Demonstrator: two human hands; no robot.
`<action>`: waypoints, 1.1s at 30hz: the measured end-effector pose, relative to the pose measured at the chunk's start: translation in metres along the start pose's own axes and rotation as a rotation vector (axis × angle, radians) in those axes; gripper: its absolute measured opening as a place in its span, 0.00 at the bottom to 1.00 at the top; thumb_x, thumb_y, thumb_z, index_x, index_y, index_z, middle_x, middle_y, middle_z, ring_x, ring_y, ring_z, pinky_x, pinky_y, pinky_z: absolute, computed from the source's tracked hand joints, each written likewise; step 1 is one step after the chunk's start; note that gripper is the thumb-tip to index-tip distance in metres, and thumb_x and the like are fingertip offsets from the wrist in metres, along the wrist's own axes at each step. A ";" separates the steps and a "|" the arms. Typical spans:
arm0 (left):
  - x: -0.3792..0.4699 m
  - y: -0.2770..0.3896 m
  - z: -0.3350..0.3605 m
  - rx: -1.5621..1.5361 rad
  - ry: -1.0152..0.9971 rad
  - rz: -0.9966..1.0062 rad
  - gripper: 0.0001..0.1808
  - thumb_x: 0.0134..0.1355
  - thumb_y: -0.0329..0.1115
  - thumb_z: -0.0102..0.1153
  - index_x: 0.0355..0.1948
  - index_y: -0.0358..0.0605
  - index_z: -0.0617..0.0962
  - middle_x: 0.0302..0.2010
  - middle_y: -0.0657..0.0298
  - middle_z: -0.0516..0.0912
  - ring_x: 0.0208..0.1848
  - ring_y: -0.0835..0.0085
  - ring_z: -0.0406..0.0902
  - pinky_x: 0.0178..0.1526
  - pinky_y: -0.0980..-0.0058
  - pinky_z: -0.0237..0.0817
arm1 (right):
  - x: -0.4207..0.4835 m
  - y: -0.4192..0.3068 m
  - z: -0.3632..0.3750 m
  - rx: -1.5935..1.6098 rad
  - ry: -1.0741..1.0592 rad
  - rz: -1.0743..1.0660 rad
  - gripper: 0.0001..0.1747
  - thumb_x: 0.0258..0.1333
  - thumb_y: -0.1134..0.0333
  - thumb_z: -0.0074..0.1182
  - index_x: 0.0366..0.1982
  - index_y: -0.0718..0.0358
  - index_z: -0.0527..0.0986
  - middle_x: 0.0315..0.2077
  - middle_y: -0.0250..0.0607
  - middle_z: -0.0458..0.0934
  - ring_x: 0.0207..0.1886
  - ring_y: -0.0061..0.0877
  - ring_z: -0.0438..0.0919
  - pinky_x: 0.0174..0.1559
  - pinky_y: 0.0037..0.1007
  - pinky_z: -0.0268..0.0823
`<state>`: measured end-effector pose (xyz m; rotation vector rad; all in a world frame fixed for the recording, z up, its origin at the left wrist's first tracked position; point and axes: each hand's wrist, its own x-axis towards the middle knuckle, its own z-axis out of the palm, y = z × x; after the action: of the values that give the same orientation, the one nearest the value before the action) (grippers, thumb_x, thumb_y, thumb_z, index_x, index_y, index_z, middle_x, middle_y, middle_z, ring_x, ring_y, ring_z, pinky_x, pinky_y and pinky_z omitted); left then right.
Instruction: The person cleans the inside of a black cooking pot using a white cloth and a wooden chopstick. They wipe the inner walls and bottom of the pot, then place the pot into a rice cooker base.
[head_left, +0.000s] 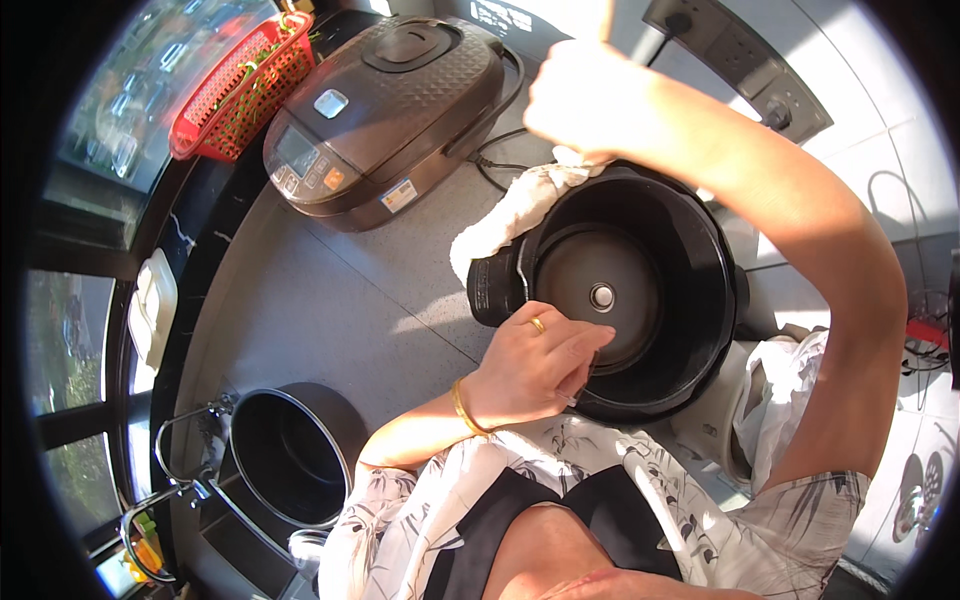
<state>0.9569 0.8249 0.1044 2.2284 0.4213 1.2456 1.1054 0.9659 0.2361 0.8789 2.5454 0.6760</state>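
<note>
A black electric cooker body (694, 300), lidless, shows a round heating plate (555, 285) with a metal centre button. My left hand (529, 367), with a ring and a bangle, is at its near rim, fingers bent together; whether they hold anything is unclear. My right hand (581, 101) is curled at the far side, overexposed by sunlight. Directly below it, a bunched white cloth (510, 210) lies along the cooker's outer left side; the hand's hold on it cannot be made out. A dark inner pot (292, 450) with a pale rim stands at the sink, lower left.
A brown rice cooker (390, 120) with its lid down stands at the back left. Beside the window is a red plastic basket (247, 90) with greens. Metal faucets (180, 480) rise by the sink. A socket strip (739, 64) with plugs is on the wall. White plastic bags (772, 382) lie right.
</note>
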 end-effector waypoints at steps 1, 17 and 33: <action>-0.002 0.000 0.003 0.019 0.024 0.004 0.22 0.39 0.16 0.57 0.40 0.40 0.76 0.29 0.64 0.80 0.28 0.71 0.75 0.34 0.72 0.64 | 0.008 0.007 -0.008 -0.003 -0.371 0.066 0.07 0.38 0.64 0.58 0.16 0.59 0.77 0.16 0.38 0.76 0.26 0.32 0.77 0.33 0.31 0.68; -0.009 -0.005 0.006 0.004 0.169 0.038 0.26 0.33 0.18 0.58 0.40 0.47 0.77 0.31 0.70 0.80 0.24 0.78 0.73 0.30 0.80 0.60 | -0.001 0.000 0.021 0.681 -0.484 0.069 0.10 0.45 0.61 0.56 0.19 0.59 0.79 0.17 0.42 0.76 0.27 0.38 0.76 0.31 0.37 0.66; -0.015 -0.007 0.007 -0.002 0.284 0.149 0.23 0.41 0.25 0.62 0.43 0.45 0.76 0.33 0.72 0.78 0.26 0.77 0.70 0.39 0.74 0.60 | 0.010 0.005 0.032 0.678 -0.423 -0.071 0.13 0.41 0.60 0.59 0.18 0.63 0.75 0.12 0.43 0.71 0.19 0.39 0.70 0.23 0.36 0.60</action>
<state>0.9555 0.8207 0.0872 2.1181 0.3638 1.6501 1.1157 0.9863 0.2108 0.9881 2.3921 -0.4000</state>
